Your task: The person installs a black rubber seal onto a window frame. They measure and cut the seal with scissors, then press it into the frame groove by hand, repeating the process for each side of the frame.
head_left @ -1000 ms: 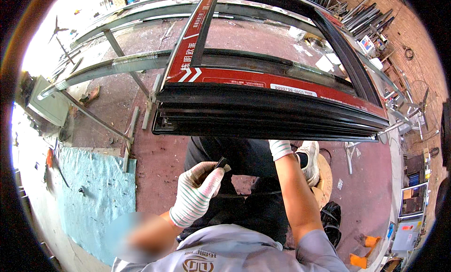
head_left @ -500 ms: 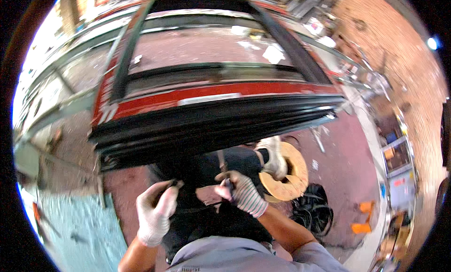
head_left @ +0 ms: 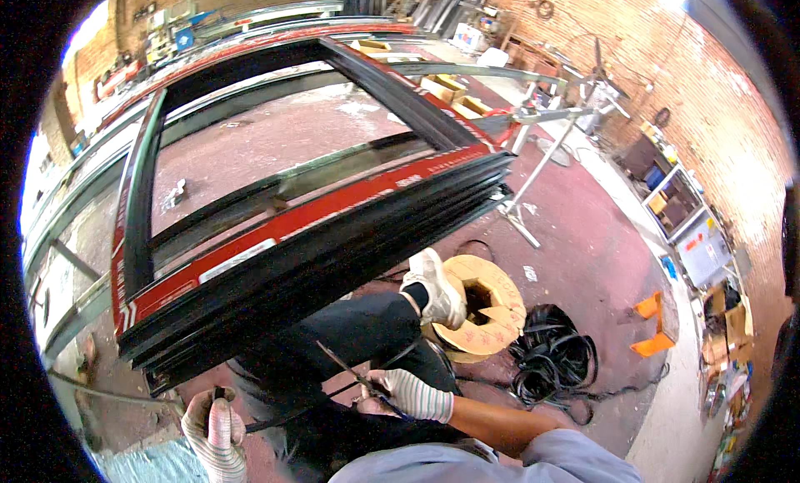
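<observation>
Left hand: you pinch a black rubbery strip tightly
Right hand: you curl it around a slim-bladed tool
Strip: runs from your left hand toward your right

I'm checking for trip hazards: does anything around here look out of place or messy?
Yes: loose black strips lie in a tangled heap on the reddish floor beside the yellow reel, rather than neatly coiled. An orange angular piece also sits by itself nearby.
</observation>
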Action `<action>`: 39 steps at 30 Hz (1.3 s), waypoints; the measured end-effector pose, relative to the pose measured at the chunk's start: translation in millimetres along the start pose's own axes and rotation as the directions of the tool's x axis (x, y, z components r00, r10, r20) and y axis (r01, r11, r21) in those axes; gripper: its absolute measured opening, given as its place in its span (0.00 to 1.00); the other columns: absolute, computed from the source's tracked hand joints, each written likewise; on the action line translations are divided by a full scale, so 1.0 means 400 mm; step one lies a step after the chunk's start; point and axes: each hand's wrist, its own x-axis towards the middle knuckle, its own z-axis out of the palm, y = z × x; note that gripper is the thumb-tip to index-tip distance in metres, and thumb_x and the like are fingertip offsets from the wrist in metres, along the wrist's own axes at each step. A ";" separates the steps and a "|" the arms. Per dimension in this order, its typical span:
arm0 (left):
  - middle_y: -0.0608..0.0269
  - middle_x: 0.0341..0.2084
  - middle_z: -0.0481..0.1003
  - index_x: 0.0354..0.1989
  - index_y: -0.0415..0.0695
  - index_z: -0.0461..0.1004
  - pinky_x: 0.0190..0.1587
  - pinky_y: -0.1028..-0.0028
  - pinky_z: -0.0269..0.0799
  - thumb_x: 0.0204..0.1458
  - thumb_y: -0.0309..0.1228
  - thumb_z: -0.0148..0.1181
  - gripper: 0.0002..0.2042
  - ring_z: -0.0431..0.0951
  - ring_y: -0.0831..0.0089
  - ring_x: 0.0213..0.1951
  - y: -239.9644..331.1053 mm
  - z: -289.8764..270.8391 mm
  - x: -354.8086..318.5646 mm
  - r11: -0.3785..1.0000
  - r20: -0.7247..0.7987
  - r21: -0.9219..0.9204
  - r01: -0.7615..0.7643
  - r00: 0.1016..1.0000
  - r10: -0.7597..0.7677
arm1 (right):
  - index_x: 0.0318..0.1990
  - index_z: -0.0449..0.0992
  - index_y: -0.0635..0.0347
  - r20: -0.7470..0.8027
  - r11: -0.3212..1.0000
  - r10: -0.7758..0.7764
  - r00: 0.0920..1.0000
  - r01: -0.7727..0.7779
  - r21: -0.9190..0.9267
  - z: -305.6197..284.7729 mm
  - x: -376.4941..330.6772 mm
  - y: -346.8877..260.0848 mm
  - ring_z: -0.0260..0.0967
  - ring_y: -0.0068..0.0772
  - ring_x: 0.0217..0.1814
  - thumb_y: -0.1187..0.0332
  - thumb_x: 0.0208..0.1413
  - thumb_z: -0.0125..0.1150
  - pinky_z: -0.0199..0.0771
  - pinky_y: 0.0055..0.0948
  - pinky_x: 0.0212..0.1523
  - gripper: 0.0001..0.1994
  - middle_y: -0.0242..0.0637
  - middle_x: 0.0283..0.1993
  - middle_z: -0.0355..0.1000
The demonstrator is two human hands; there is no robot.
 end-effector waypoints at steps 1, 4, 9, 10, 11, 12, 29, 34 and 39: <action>0.69 0.20 0.68 0.40 0.37 0.72 0.15 0.80 0.52 0.60 0.30 0.58 0.08 0.56 0.85 0.13 0.019 -0.013 -0.003 0.997 0.081 -0.029 0.076 0.994 -0.073 | 0.38 0.74 0.60 0.023 0.962 -0.163 0.986 0.165 -0.220 -0.009 0.015 0.049 0.68 0.18 0.34 0.70 0.70 0.44 0.70 0.21 0.37 0.11 0.28 0.33 0.73; 0.66 0.21 0.74 0.38 0.30 0.78 0.23 0.83 0.59 0.53 0.29 0.60 0.12 0.67 0.85 0.22 0.079 0.034 -0.021 0.940 -0.100 0.289 0.183 0.982 -0.161 | 0.49 0.73 0.61 0.130 0.951 0.098 0.987 -0.054 -0.304 -0.037 0.030 0.055 0.70 0.17 0.33 0.61 0.69 0.50 0.73 0.16 0.31 0.14 0.31 0.35 0.74; 0.63 0.32 0.81 0.47 0.37 0.80 0.38 0.76 0.74 0.59 0.30 0.61 0.12 0.75 0.82 0.34 0.101 0.029 0.001 0.895 0.280 0.437 0.092 0.931 -0.232 | 0.38 0.72 0.62 0.023 0.941 0.313 0.950 -0.313 0.131 0.001 0.008 0.023 0.59 0.16 0.21 0.63 0.64 0.51 0.57 0.17 0.20 0.11 0.30 0.30 0.70; 0.66 0.30 0.80 0.47 0.37 0.80 0.35 0.77 0.73 0.60 0.34 0.62 0.13 0.74 0.82 0.32 0.083 0.019 -0.008 0.940 0.336 0.321 0.112 0.915 -0.224 | 0.36 0.72 0.63 0.048 0.976 0.210 0.977 -0.206 -0.067 -0.023 -0.011 0.047 0.59 0.18 0.19 0.61 0.67 0.45 0.60 0.19 0.21 0.15 0.32 0.27 0.71; 0.66 0.29 0.80 0.48 0.38 0.79 0.36 0.77 0.73 0.61 0.35 0.61 0.14 0.74 0.83 0.32 0.072 0.023 -0.014 0.952 0.393 0.290 0.099 0.894 -0.213 | 0.35 0.71 0.64 -0.062 0.969 0.233 0.971 -0.226 0.104 -0.010 -0.037 0.058 0.60 0.21 0.18 0.58 0.69 0.42 0.61 0.22 0.20 0.19 0.35 0.23 0.70; 0.65 0.29 0.80 0.48 0.38 0.79 0.36 0.77 0.73 0.60 0.35 0.61 0.14 0.74 0.84 0.32 0.057 0.022 -0.005 0.955 0.424 0.296 0.007 0.895 -0.138 | 0.35 0.71 0.65 -0.026 0.997 0.072 0.997 -0.073 -0.020 -0.034 -0.030 0.096 0.61 0.23 0.17 0.56 0.68 0.44 0.61 0.23 0.19 0.19 0.38 0.24 0.69; 0.63 0.30 0.79 0.47 0.38 0.79 0.35 0.76 0.74 0.60 0.34 0.60 0.13 0.75 0.82 0.32 0.030 0.046 -0.012 0.915 0.387 0.371 0.158 0.869 -0.307 | 0.43 0.73 0.61 -0.001 0.844 0.533 0.846 -0.532 -0.062 0.031 -0.023 -0.077 0.63 0.21 0.20 0.54 0.65 0.55 0.60 0.19 0.19 0.17 0.34 0.29 0.69; 0.66 0.16 0.72 0.37 0.30 0.78 0.21 0.81 0.61 0.56 0.26 0.56 0.09 0.67 0.83 0.19 0.055 0.127 -0.044 0.882 0.094 0.303 0.361 0.910 -0.405 | 0.38 0.73 0.58 0.264 0.808 -0.406 0.875 0.479 -0.343 -0.013 -0.017 0.020 0.61 0.19 0.17 0.58 0.69 0.47 0.59 0.21 0.17 0.15 0.29 0.21 0.67; 0.68 0.17 0.71 0.43 0.35 0.75 0.19 0.84 0.54 0.56 0.35 0.60 0.15 0.64 0.85 0.17 -0.018 0.268 -0.168 0.911 0.155 0.336 0.240 0.940 -0.305 | 0.35 0.73 0.56 0.311 0.998 0.035 0.950 -0.052 0.046 -0.007 -0.054 0.012 0.58 0.15 0.20 0.63 0.69 0.45 0.55 0.18 0.21 0.12 0.27 0.21 0.64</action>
